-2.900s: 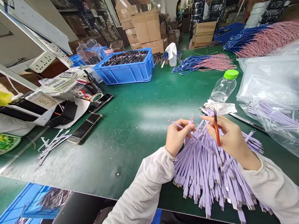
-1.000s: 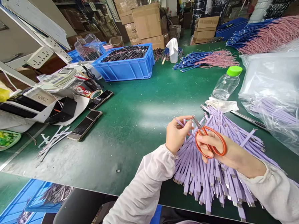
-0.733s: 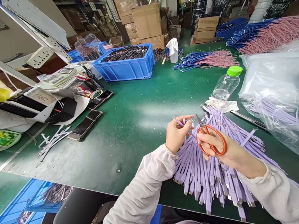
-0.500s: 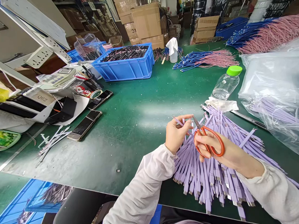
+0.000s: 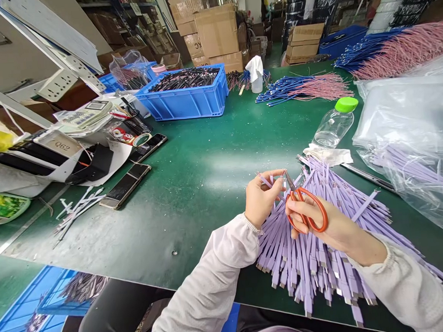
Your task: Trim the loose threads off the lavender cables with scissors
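Note:
My left hand (image 5: 261, 197) is closed in a pinch on a purple cable, whose thin wire end shows near the fingertips. Orange-handled scissors (image 5: 320, 215) are in my right hand (image 5: 330, 227), fingers through the loops. The scissor tips point up and left, beside the wire end at my left fingertips. Whether they touch the wire is too small to tell. Below and behind both hands a large fanned pile of flat purple cables (image 5: 304, 270) spreads over the green table, metal plugs toward me.
A clear bottle with green cap (image 5: 333, 125) stands on a white cloth (image 5: 330, 155) beyond the pile. Plastic bags (image 5: 408, 111) lie at right. A blue bin (image 5: 188, 103) of black cables stands at the back. Phones (image 5: 126, 186) and white scraps (image 5: 75, 211) lie at left.
My right hand and the scissors have moved slightly left, and the blades look a little closer to my left fingertips. My left hand has stayed in place.

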### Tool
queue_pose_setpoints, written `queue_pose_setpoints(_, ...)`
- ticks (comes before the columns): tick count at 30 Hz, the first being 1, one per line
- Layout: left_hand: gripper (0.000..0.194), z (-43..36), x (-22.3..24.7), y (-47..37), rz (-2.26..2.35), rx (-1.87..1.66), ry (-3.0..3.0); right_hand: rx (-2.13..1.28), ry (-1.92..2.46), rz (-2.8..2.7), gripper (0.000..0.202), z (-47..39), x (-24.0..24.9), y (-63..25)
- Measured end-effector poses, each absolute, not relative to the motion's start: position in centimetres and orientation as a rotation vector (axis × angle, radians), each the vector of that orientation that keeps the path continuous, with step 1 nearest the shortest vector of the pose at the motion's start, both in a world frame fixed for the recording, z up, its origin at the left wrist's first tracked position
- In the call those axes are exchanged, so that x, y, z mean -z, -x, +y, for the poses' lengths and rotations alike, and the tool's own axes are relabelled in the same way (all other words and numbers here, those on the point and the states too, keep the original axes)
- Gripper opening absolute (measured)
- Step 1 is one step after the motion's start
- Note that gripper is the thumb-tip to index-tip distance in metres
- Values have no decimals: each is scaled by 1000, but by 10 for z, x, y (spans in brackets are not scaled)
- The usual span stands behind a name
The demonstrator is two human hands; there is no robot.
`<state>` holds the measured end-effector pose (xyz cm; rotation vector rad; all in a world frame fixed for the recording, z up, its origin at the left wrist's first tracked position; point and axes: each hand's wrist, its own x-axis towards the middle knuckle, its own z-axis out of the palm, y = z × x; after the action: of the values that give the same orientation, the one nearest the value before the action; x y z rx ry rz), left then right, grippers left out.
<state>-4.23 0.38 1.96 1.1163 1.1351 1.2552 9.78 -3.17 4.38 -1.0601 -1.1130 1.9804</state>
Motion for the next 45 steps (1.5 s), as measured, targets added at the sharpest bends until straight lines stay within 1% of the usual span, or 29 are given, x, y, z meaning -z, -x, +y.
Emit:
queue_pose_setpoints(9,33,2,-21,42,1137,-1249,-1124,-1843,1185,-1233,26,-31,-42,-96)
queue_pose_setpoints(11,32,3,-21,43,1140,-1242,-1107,-1752,1266,-1316,26,-28,-43,-100)
queue_pose_setpoints(13,28,3,-21,44,1142,-1244,-1116,-1559,1356,-1503,22,-22,-44,-108)
queue_pose_setpoints(14,26,4,-21,44,1142,-1250,-1129,-1410,1397,-1634,19,-19,-45,-113)
queue_pose_setpoints(17,23,4,-20,44,1136,-1264,-1162,-834,1484,-2004,10,-9,-45,-130)
queue_pose_setpoints(19,22,4,-19,44,1127,-1266,-1166,-537,1508,-2140,11,-6,-44,-138)
queue_pose_setpoints(21,22,4,-19,44,1119,-1264,-1169,-395,1496,-2218,15,-4,-44,-143)
queue_pose_setpoints(24,22,2,-19,44,1114,-1252,-1190,-327,1478,-2281,17,-4,-44,-147)
queue_pose_setpoints(27,22,1,-22,44,1118,-1231,-1218,-335,1468,-2312,18,-3,-45,-147)
queue_pose_setpoints(39,17,-1,-28,43,1169,-1202,-1246,-342,1461,-2352,12,-1,-49,-150)
queue_pose_setpoints(45,19,-2,-27,44,1139,-1205,-1261,-321,1426,-2339,19,-2,-50,-152)
